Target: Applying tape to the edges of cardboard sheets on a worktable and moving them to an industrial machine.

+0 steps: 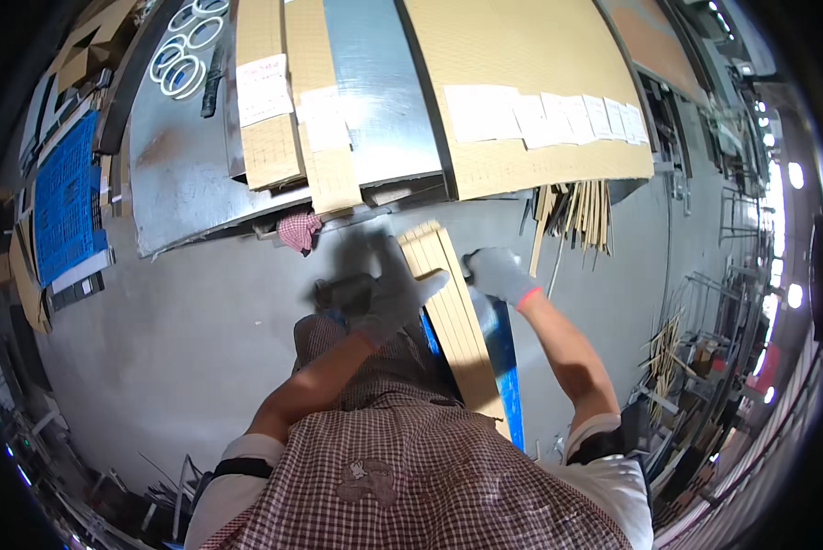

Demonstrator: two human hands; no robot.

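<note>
A bundle of long, narrow tan strips (450, 316), lying side by side, slants from near my apron up toward the bench. My left hand (397, 295), in a grey glove, is at the bundle's left side. Its fingers stretch forward and its thumb lies across the top of the strips. On the other side, my right hand (503, 273), in a grey glove with a red cuff, is just beside the bundle with curled fingers. A small dark shape shows at its fingertips; I cannot make out what it is. Blue surfaces (510, 394) show under and beside the strips.
Ahead stands a metal-topped bench (187, 174) with long cardboard pieces (269, 151), tape rolls (182, 75) and a large tan sheet (558, 165) bearing white papers. A checked cloth (298, 231) hangs at its edge. Loose strips (587, 215) stick out below. Blue crates (66, 202) stand left.
</note>
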